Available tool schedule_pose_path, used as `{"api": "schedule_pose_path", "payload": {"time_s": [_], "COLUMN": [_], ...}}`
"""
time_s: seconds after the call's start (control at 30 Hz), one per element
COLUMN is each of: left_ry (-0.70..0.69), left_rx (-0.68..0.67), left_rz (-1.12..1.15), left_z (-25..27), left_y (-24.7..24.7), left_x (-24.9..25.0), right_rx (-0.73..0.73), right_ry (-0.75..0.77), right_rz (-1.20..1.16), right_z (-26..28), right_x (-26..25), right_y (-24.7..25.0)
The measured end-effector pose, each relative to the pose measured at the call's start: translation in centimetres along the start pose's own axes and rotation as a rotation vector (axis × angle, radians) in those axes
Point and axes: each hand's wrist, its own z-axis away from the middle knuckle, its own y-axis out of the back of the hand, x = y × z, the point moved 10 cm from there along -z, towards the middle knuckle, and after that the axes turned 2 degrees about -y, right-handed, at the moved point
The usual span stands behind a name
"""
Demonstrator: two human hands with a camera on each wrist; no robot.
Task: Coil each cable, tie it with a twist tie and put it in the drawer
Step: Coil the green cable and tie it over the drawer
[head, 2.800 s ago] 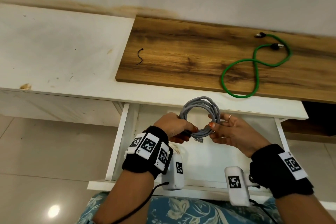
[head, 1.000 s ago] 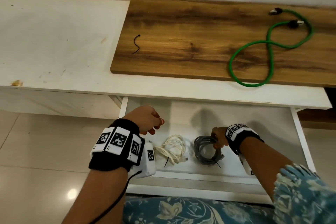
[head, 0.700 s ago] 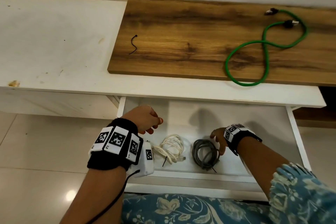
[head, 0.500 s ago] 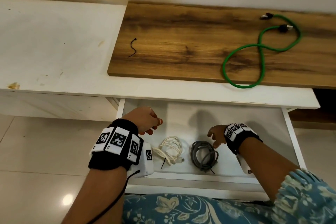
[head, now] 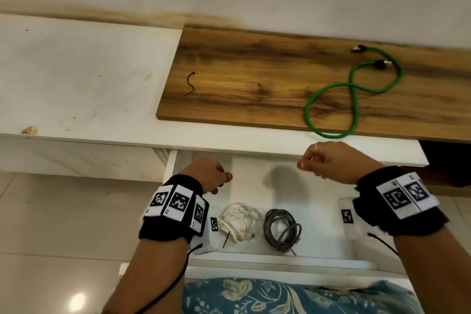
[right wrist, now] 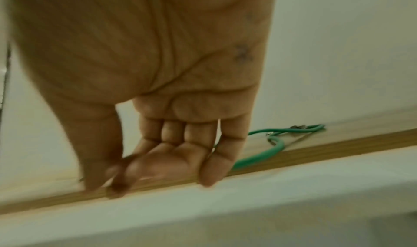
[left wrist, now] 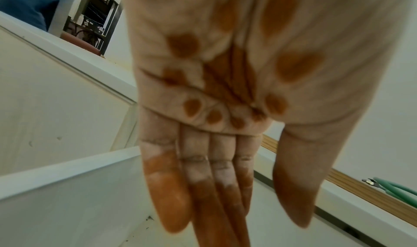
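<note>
The open white drawer (head: 318, 260) holds two tied coils, a white cable (head: 238, 220) on the left and a grey cable (head: 281, 229) beside it. A green cable (head: 351, 92) lies uncoiled in a figure-eight on the wooden board (head: 254, 71); the wrist views also show the green cable (left wrist: 394, 192) (right wrist: 270, 151). A black twist tie (head: 190, 83) lies at the board's left end. My left hand (head: 214, 176) (left wrist: 237, 206) hovers over the drawer's left side, fingers straight and empty. My right hand (head: 328, 160) (right wrist: 158, 170) hangs loosely curled and empty at the desk's front edge, just below the green cable.
A white desk top (head: 76, 79) stretches to the left of the board, against a white wall. Tiled floor (head: 63, 237) lies below it. A dark open cavity (head: 446, 158) sits under the board at the right. My blue floral clothing (head: 280, 296) is against the drawer front.
My right hand has let go of the grey cable, left it lying in the drawer, and risen to the desk's front edge. The left hand has barely moved.
</note>
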Motion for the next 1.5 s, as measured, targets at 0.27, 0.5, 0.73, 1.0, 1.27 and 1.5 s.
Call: {"api": "schedule_pose_path", "payload": {"time_s": [0.27,0.5,0.73,1.0,1.27,1.5], "left_ry": [-0.168,-0.23,-0.33,-0.302,-0.278,-0.15], "left_rx": [0.186,0.18,0.038,-0.177,-0.203,0.111], "left_rz": [-0.01,-0.018,0.319,0.984,0.213,-0.005], "left_z": [0.3,0.1,1.7,3.3,3.5,1.0], "left_y": [1.3,0.1,-2.1,-2.7,-6.4,-4.5], "left_x": [3.1,4.8,8.3,10.2,10.6,8.1], "right_rx": [0.371,0.41,-0.057,-0.474,-0.596,-0.572], "right_ry": [-0.252,-0.247,0.091,0.246,0.124,0.149], "right_rz": [-0.133,-0.174,-0.276,-0.072,0.286,0.324], "right_z": [-1.5,-0.6,3.5,5.3,4.7,4.9], "right_x": [4.7,3.5,-3.4,-8.3,-7.6,-8.2], "right_y": [1.3,-0.3,-4.8,-9.9,-13.0,-13.6]}}
